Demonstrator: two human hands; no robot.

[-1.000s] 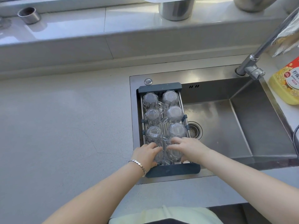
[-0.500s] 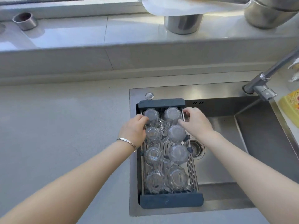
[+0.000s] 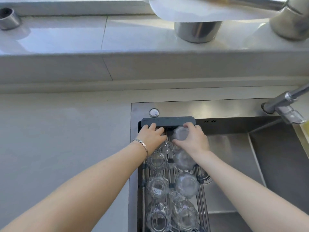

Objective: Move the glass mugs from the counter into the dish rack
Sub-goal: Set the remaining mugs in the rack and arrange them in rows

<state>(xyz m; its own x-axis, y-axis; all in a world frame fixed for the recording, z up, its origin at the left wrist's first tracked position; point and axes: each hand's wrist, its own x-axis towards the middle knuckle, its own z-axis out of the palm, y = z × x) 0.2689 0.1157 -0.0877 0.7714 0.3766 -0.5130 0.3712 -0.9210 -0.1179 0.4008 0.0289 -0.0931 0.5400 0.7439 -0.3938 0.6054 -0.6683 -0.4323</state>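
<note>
Glass mugs [image 3: 187, 183] sit upside down in two packed rows inside the dish rack [image 3: 168, 121] that spans the sink [image 3: 234, 164], and no mug shows on the counter [image 3: 58, 139]. The right hand [image 3: 192, 139] curls its fingers around the far-right mug [image 3: 180, 134], while the left hand [image 3: 153, 137] lies over the far-left mug, its fingers partly bent, though I cannot tell whether they grip. With the glasses touching, a careless nudge could likely knock them together and chip one.

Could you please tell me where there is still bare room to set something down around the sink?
Free: the pale grey counter left of the steel sink, and the basin floor right of the dark-framed dish rack. Crowded: the rack, packed with clear glass mugs under both hands.
</note>
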